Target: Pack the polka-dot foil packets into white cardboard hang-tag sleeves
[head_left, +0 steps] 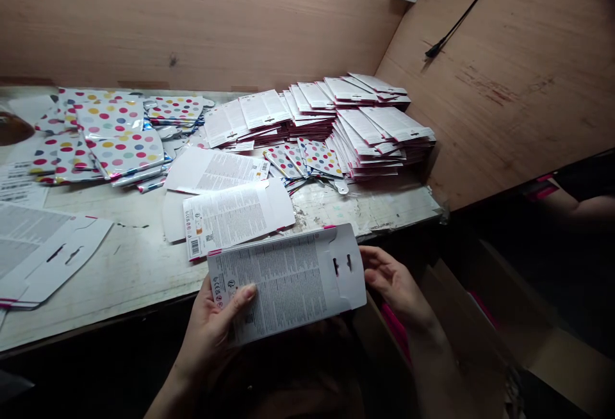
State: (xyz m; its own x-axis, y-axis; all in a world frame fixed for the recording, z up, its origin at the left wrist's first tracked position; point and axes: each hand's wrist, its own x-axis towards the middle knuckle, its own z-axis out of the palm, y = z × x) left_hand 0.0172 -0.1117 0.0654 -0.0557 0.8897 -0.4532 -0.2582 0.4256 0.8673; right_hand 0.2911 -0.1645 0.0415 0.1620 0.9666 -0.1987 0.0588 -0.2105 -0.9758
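Note:
My left hand (223, 310) grips a small stack of flat white printed cartons (288, 281), thumb on top and fingers underneath. Fine print covers the top carton, and its flap end with two dark hanging slots points right. Beside that flap is my right hand (394, 281), fingers loosely bent and thumb apart from them. Its fingertips reach the flap's edge and are partly hidden, so contact is unclear. Just beyond, more flat cartons (230, 217) overlap on the worktable (139, 246). Polka-dot packets (319, 156) lie behind them.
Piled white cartons (346, 92) stand in the back right corner. More polka-dot packets (125, 153) lie at the left, near another flat carton (43, 252). Wooden panels (216, 22) enclose the back and right. Open cardboard boxes (480, 316) sit below right; another person's arm (581, 207) shows beyond.

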